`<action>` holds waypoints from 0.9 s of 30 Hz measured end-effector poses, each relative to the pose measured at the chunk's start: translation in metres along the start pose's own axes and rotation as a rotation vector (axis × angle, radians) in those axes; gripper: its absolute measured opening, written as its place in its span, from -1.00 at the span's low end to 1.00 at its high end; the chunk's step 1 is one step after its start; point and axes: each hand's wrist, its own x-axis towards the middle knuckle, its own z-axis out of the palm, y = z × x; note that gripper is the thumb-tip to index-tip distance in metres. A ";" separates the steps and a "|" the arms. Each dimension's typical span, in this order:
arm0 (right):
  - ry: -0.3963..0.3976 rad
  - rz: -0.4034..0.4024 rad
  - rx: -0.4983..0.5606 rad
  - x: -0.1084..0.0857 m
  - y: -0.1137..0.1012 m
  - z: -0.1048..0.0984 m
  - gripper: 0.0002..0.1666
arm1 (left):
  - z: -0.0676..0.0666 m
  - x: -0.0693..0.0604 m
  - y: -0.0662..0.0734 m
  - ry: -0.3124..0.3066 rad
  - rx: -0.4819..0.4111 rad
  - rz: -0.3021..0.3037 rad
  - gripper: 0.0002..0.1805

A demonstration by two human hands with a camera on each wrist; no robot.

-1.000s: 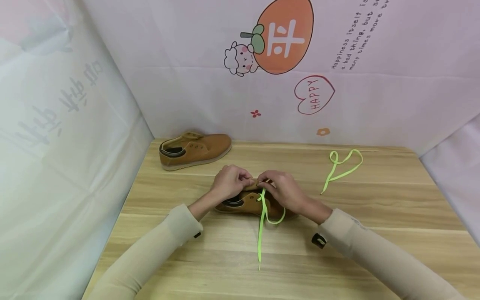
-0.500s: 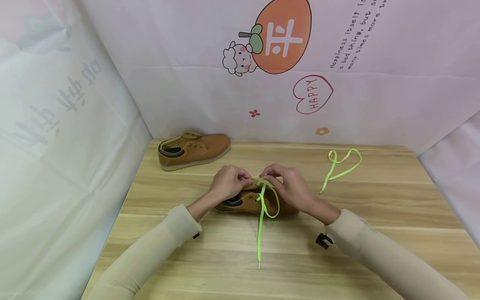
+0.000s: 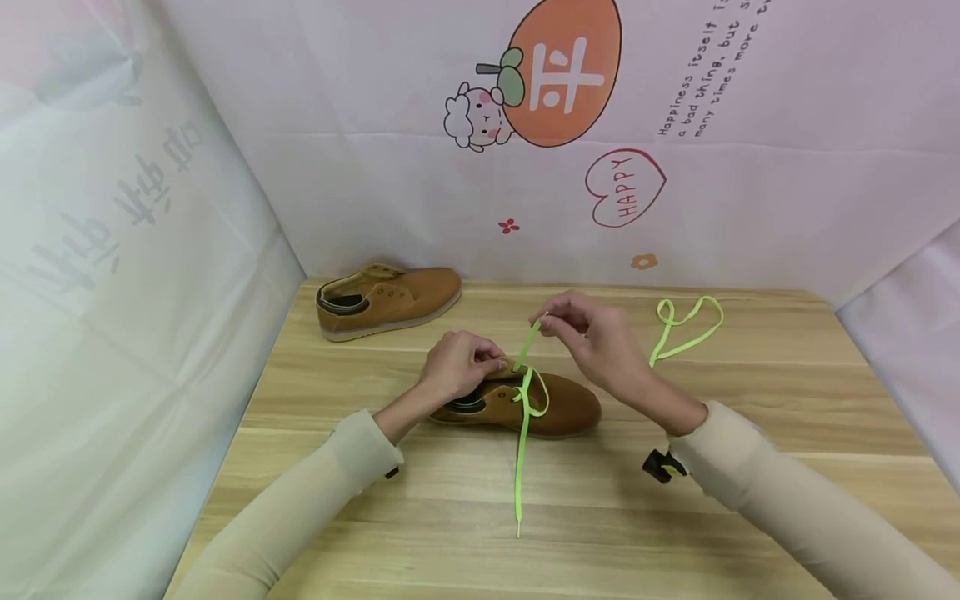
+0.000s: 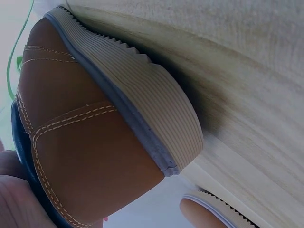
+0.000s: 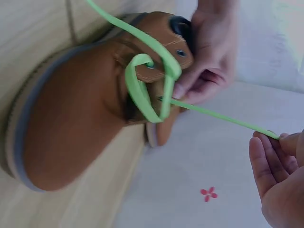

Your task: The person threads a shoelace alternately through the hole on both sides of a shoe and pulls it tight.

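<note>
A brown shoe [image 3: 564, 407] lies on the wooden table, toe to the right. A neon green shoelace [image 3: 520, 467] runs through its eyelets; one long end trails down the table, and a small loop [image 5: 137, 95] stands over the tongue area. My left hand [image 3: 459, 367] pinches the far eyelet flap of the shoe. My right hand [image 3: 596, 340] is raised above and to the right, pinching the other lace end between thumb and finger. In the right wrist view, that stretch of lace is taut from an eyelet. The left wrist view shows the shoe's heel [image 4: 85, 156].
A second brown shoe [image 3: 420, 296], without a lace, stands at the table's back left. Another green lace [image 3: 693, 337] lies at the back right, partly behind my right hand. White printed cloth [image 3: 375, 167] rises behind the table [image 3: 420, 533].
My right hand has moved up and right, drawing the lace end out through the far flap. The loop has shrunk. My left hand has stayed at the flap.
</note>
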 end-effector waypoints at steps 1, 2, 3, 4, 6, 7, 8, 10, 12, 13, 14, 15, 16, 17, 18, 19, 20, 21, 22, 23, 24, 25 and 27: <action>0.009 -0.003 0.006 0.002 -0.002 -0.002 -0.87 | 0.000 0.000 0.000 0.002 0.003 0.000 -0.92; 0.017 -0.008 0.013 0.005 -0.004 -0.004 -0.86 | 0.000 0.000 0.000 0.003 0.004 0.000 -0.92; 0.025 -0.016 0.014 0.007 -0.006 -0.005 -0.86 | 0.000 -0.001 0.000 0.004 0.007 0.002 -0.92; 0.034 -0.025 0.016 0.009 -0.008 -0.006 -0.86 | 0.000 -0.001 0.001 0.006 0.011 0.003 -0.93; 0.049 -0.042 0.021 0.013 -0.011 -0.009 -0.86 | 0.000 -0.002 0.001 0.009 0.021 0.012 -0.93; 0.054 -0.053 0.027 0.015 -0.013 -0.009 -0.86 | 0.001 -0.002 0.000 0.011 0.028 0.018 -0.93; 0.059 -0.062 0.028 0.016 -0.015 -0.010 -0.86 | 0.001 -0.003 0.001 0.014 0.035 0.026 -0.94; 0.067 -0.073 0.031 0.019 -0.018 -0.012 -0.86 | 0.002 -0.004 0.000 0.021 0.053 0.040 -0.94; 0.071 -0.077 0.035 0.020 -0.022 -0.013 -0.87 | 0.003 -0.005 0.000 0.028 0.068 0.054 -0.94; 0.073 -0.076 0.033 0.021 -0.023 -0.014 -0.86 | 0.003 -0.006 0.000 0.032 0.074 0.060 -0.94; 0.076 -0.074 0.030 0.022 -0.024 -0.014 -0.86 | 0.003 -0.006 0.000 0.036 0.078 0.064 -0.94; 0.079 -0.072 0.028 0.023 -0.026 -0.015 -0.86 | 0.004 -0.007 0.000 0.041 0.081 0.067 -0.94; 0.084 -0.069 0.023 0.023 -0.027 -0.015 -0.86 | 0.004 -0.007 0.000 0.044 0.084 0.071 -0.94; 0.089 -0.067 0.017 0.024 -0.029 -0.016 -0.86 | 0.004 -0.008 0.000 0.047 0.090 0.077 -0.94; 0.094 -0.063 0.012 0.025 -0.031 -0.016 -0.87 | 0.004 -0.008 -0.001 0.050 0.095 0.082 -0.94; 0.097 -0.060 0.011 0.025 -0.032 -0.017 -0.87 | 0.004 -0.008 -0.001 0.052 0.100 0.087 -0.94; 0.101 -0.059 0.008 0.026 -0.034 -0.018 -0.87 | 0.005 -0.008 -0.001 0.054 0.106 0.093 -0.94; 0.103 -0.057 0.008 0.027 -0.035 -0.019 -0.87 | 0.005 -0.009 -0.001 0.056 0.111 0.098 -0.94; 0.105 -0.056 0.009 0.027 -0.037 -0.019 -0.88 | 0.005 -0.009 -0.002 0.056 0.116 0.105 -0.94; 0.107 -0.058 0.011 0.028 -0.038 -0.020 -0.87 | 0.005 -0.009 -0.002 0.058 0.121 0.110 -0.94; 0.111 -0.060 0.009 0.028 -0.039 -0.021 -0.87 | 0.005 -0.009 -0.002 0.060 0.120 0.113 -0.94; 0.115 -0.064 0.006 0.028 -0.041 -0.022 -0.87 | 0.005 -0.009 -0.003 0.061 0.118 0.116 -0.94; 0.122 -0.074 0.004 0.029 -0.043 -0.022 -0.87 | 0.005 -0.010 -0.003 0.065 0.109 0.120 -0.94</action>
